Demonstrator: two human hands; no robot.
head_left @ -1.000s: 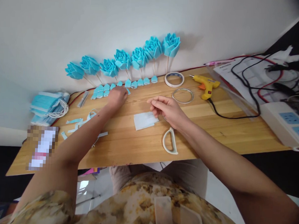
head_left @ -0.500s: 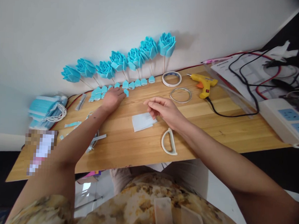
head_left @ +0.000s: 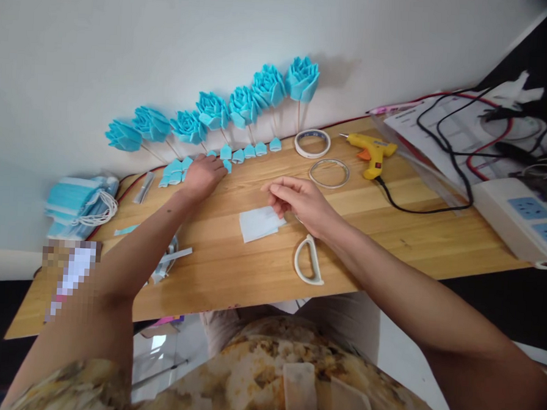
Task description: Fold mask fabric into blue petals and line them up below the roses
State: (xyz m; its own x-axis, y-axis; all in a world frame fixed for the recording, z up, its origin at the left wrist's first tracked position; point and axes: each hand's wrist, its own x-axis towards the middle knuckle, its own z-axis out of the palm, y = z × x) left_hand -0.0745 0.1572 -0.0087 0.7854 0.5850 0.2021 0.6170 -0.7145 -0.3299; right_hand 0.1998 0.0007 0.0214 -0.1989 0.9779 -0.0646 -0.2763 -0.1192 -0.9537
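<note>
My left hand (head_left: 205,176) rests among small folded blue petals (head_left: 172,172) near the back of the wooden table. Its fingers are stretched over them, the tips beside one petal (head_left: 227,165). My right hand (head_left: 299,201) hovers at mid-table with thumb and forefinger pinched and the other fingers curled. Whatever is in the pinch, if anything, is too small to make out. Below that hand lie overlapping white sheets (head_left: 258,224). A white D-shaped ring (head_left: 296,264) is near my right wrist. Behind the petals, several blue flowers (head_left: 213,110) stand on thin sticks against the wall.
Two rolls of tape, one thick (head_left: 313,144) and one thin (head_left: 329,173), lie right of the petals. A yellow glue gun (head_left: 372,150) trails a black cord toward a power strip (head_left: 515,218). Face masks (head_left: 74,200) are piled at the left. Cables cover papers (head_left: 415,130) at the right.
The view has shifted slightly. Both hands keep nearly the same places, the left still over the petals and the right still above the white sheets.
</note>
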